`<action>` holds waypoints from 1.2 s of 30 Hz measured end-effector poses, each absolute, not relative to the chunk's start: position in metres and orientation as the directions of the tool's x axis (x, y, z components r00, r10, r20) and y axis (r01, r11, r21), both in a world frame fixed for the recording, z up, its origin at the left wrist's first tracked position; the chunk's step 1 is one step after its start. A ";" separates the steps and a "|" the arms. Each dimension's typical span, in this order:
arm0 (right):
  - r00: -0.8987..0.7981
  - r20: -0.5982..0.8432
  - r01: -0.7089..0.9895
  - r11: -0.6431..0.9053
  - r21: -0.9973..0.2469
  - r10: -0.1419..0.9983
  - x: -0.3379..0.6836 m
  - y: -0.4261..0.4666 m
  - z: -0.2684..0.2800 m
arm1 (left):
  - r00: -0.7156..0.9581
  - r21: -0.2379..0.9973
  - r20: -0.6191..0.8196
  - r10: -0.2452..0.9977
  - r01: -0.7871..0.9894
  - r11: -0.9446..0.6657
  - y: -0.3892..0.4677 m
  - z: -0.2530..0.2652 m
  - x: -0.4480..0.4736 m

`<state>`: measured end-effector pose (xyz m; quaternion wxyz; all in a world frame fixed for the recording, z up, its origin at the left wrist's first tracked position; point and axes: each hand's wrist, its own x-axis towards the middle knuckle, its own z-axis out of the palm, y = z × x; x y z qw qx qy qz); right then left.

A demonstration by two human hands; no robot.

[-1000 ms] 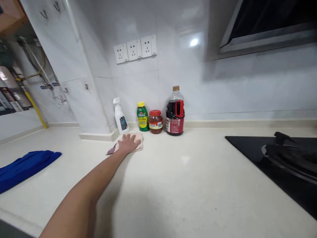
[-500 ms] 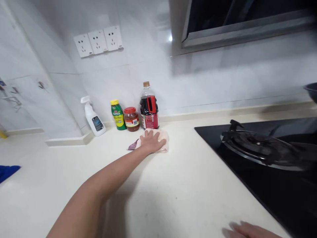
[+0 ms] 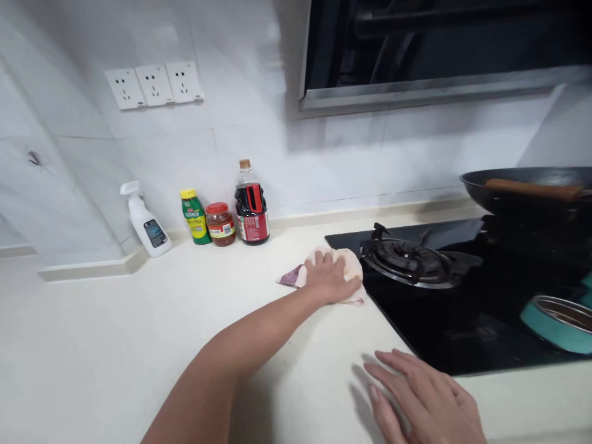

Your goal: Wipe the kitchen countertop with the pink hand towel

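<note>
My left hand (image 3: 327, 279) is pressed down on a pale pink cloth (image 3: 352, 264) with a purple corner, gripping it against the white countertop (image 3: 222, 308). The cloth's right edge reaches the left edge of the black stovetop (image 3: 444, 327). Nearer to me, my right hand (image 3: 423, 398) hovers over the counter by the stove's front corner, fingers apart and holding nothing. Against the wall stand a soy sauce bottle (image 3: 253, 206) with a red handle, a red-lidded jar (image 3: 221, 225), a green squeeze bottle (image 3: 196, 217) with a yellow cap, and a white spray bottle (image 3: 147, 222).
A gas burner (image 3: 407, 259) stands on the stovetop, with a dark wok (image 3: 490, 191) behind it to the right. A turquoise pot (image 3: 550, 327) sits at the right. The range hood (image 3: 416, 92) juts out above; wall sockets (image 3: 153, 85) are at upper left.
My left hand has slid the cloth rightward, away from the soy sauce bottle to the stove's edge. My right hand has come further into view. The view has turned right, revealing the pot.
</note>
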<state>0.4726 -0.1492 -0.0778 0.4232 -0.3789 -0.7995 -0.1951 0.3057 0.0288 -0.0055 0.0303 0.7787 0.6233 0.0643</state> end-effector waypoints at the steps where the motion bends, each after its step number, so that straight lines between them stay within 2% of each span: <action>1: -0.309 0.841 0.777 0.628 -0.045 0.444 0.471 -0.152 -0.077 | 0.226 0.137 0.058 0.972 0.963 -0.232 0.018 -0.005 0.310; 5: -0.164 0.899 0.725 0.667 -0.170 0.407 0.471 -0.159 -0.081 | 0.339 0.204 0.039 0.940 0.918 -0.340 -0.035 -0.004 0.322; 8: -0.014 0.889 0.588 0.723 -0.363 0.457 0.478 -0.161 -0.085 | 0.451 0.256 0.012 0.892 0.861 -0.439 -0.081 -0.001 0.329; 11: 0.189 0.748 0.361 0.664 -0.655 0.636 0.486 -0.163 -0.085 | 0.578 0.335 -0.027 0.816 0.774 -0.538 -0.127 0.002 0.331; 14: 0.382 0.577 0.141 0.571 -0.808 0.722 0.503 -0.164 -0.081 | 0.683 0.392 -0.056 0.728 0.686 -0.613 -0.166 0.004 0.325; 15: 0.420 0.542 0.135 0.541 -0.830 0.728 0.511 -0.164 -0.080 | 0.708 0.397 -0.061 0.704 0.664 -0.634 -0.175 0.005 0.322; 17: 0.446 0.512 0.226 0.461 -0.858 0.734 0.529 -0.160 -0.078 | 0.743 0.399 -0.058 0.667 0.630 -0.666 -0.188 0.006 0.313; 20: 0.351 0.538 0.445 0.369 -0.816 0.766 0.553 -0.149 -0.080 | 0.751 0.411 -0.070 0.657 0.622 -0.667 -0.190 0.009 0.301; 24: 0.171 0.597 0.668 0.353 -0.655 0.784 0.559 -0.130 -0.088 | 0.692 0.412 -0.098 0.715 0.682 -0.604 -0.164 0.011 0.291; 27: 0.202 0.606 0.801 0.226 -0.554 0.769 0.547 -0.125 -0.093 | 0.627 0.376 -0.064 0.777 0.736 -0.563 -0.136 0.006 0.290; 29: 0.224 0.630 0.833 0.189 -0.519 0.744 0.541 -0.125 -0.098 | 0.572 0.347 -0.028 0.820 0.775 -0.528 -0.115 0.002 0.288; 32: 0.155 0.749 0.846 0.306 -0.437 0.644 0.547 -0.124 -0.113 | 0.438 0.287 0.021 0.899 0.858 -0.425 -0.083 -0.001 0.276; 36: -0.046 0.894 0.856 0.479 -0.194 0.445 0.567 -0.117 -0.137 | 0.225 0.228 0.071 0.972 0.945 -0.236 -0.044 0.001 0.234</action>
